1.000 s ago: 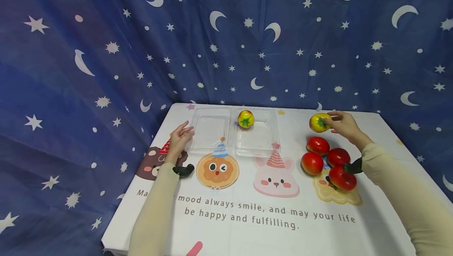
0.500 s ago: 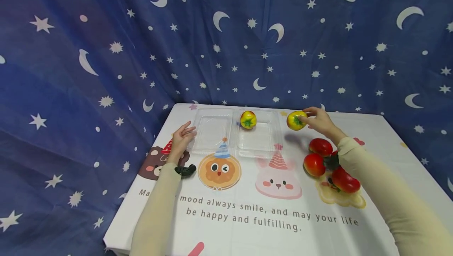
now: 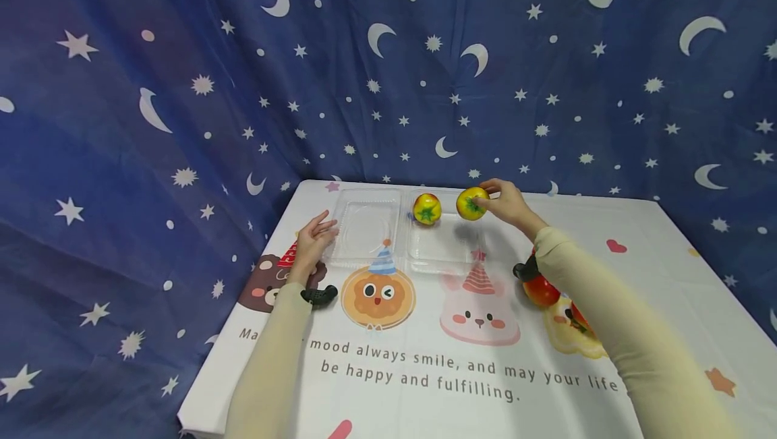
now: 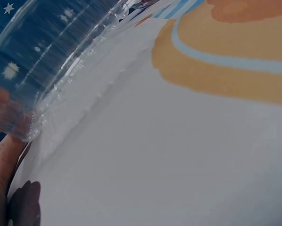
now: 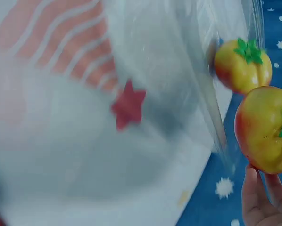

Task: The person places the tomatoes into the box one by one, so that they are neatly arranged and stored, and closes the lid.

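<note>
My right hand [image 3: 510, 207] holds a yellow toy tomato [image 3: 471, 204] with a red blush and green leafy top by its side. It hangs above the right edge of a clear, hinged plastic box [image 3: 438, 249]. Inside that box's right half, near the back, lies another yellow-red toy tomato [image 3: 427, 210]. Seen from the right wrist, the held tomato [image 5: 263, 129] looks close to the other one [image 5: 242, 66]. My left hand [image 3: 312, 245] rests at the box's left edge, fingers loosely extended. The left wrist view shows its fingers [image 4: 6, 155] against the clear wall [image 4: 42, 61].
Red toy tomatoes [image 3: 541, 292] sit on the right of the table, partly hidden by my right forearm. The white tablecloth [image 3: 425, 419] carries printed cartoons and lettering. A blue star-and-moon curtain [image 3: 340, 88] hangs behind the table.
My right hand has carried the held tomato leftward, from above the red tomatoes to over the box's right edge. The forearm now covers more of the red ones. The left hand stays put.
</note>
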`<state>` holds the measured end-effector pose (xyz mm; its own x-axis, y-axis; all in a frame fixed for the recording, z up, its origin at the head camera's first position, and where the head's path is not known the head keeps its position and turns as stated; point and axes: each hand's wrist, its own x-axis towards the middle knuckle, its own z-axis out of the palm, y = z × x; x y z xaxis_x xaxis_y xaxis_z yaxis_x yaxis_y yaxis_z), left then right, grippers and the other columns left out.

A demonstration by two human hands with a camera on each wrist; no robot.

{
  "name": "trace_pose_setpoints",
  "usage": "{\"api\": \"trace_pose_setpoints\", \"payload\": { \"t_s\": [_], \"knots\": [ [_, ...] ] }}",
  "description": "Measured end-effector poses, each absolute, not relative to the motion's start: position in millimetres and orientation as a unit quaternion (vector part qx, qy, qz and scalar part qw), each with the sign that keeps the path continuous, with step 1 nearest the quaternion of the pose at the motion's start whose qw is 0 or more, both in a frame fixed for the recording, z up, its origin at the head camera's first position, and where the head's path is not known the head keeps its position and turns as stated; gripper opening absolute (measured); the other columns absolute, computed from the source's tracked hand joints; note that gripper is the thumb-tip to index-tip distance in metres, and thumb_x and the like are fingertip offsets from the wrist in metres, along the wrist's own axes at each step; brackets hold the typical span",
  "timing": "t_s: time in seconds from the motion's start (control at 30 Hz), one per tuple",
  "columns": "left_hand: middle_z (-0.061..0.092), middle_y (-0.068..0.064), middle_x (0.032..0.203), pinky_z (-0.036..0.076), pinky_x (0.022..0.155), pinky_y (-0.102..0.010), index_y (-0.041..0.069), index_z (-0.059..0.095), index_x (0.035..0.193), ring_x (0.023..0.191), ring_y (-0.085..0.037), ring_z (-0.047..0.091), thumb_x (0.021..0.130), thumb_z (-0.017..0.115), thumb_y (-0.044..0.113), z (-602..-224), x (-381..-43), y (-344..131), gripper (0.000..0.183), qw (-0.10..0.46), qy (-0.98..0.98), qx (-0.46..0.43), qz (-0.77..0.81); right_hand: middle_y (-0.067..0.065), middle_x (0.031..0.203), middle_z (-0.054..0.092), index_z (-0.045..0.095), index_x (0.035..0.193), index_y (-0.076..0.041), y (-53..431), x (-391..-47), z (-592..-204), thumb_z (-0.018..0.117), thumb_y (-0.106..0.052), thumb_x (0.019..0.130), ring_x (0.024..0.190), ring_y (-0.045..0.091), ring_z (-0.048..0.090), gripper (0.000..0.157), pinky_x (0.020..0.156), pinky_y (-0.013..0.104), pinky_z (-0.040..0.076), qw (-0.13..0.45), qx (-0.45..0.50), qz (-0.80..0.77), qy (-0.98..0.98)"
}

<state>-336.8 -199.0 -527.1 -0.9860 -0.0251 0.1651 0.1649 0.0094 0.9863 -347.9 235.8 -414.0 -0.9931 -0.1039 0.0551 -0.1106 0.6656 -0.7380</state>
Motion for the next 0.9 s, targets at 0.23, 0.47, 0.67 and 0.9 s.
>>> {"api": "trace_pose_setpoints", "payload": {
  "t_s": [0.23, 0.47, 0.67, 0.9],
  "knots": [
    [0.060, -0.023, 0.131, 0.051, 0.080, -0.014, 0.004, 0.044, 0.148, 0.118, -0.038, 0.059, 0.093, 0.062, -0.002, -537, -341, -200, 0.058, 0.081, -0.717, -0.050, -0.690, 0.030, 0.130, 0.054, 0.053, 0.130, 0.010, 208, -365, -440, 0.067, -0.012, 0.092, 0.114, 0.043, 0.056, 0.046, 0.096, 0.049, 0.049, 0.008, 0.107, 0.389, -0.915],
    [0.055, -0.034, 0.130, 0.054, 0.079, -0.018, -0.005, 0.043, 0.146, 0.117, -0.049, 0.055, 0.091, 0.061, -0.008, -518, -332, -199, 0.057, 0.072, -0.697, -0.071, -0.710, 0.033, 0.127, 0.055, 0.053, 0.127, 0.013, 207, -373, -442, 0.066, -0.007, 0.090, 0.109, 0.046, 0.057, 0.044, 0.096, 0.051, 0.048, 0.016, 0.132, 0.352, -0.926],
    [0.054, -0.034, 0.131, 0.054, 0.082, -0.021, -0.005, 0.042, 0.146, 0.117, -0.050, 0.055, 0.092, 0.060, -0.008, -508, -329, -199, 0.057, 0.068, -0.700, -0.076, -0.707, 0.033, 0.129, 0.054, 0.053, 0.130, 0.012, 209, -378, -439, 0.066, -0.008, 0.090, 0.115, 0.047, 0.052, 0.047, 0.102, 0.054, 0.041, 0.000, 0.133, 0.307, -0.942],
    [0.052, -0.036, 0.133, 0.054, 0.080, -0.018, -0.005, 0.042, 0.146, 0.117, -0.051, 0.054, 0.092, 0.058, -0.010, -509, -328, -200, 0.057, 0.059, -0.697, -0.071, -0.711, 0.030, 0.131, 0.055, 0.054, 0.131, 0.009, 204, -380, -444, 0.067, -0.009, 0.090, 0.120, 0.045, 0.051, 0.047, 0.104, 0.055, 0.039, -0.013, 0.130, 0.279, -0.951]
  ]
}}
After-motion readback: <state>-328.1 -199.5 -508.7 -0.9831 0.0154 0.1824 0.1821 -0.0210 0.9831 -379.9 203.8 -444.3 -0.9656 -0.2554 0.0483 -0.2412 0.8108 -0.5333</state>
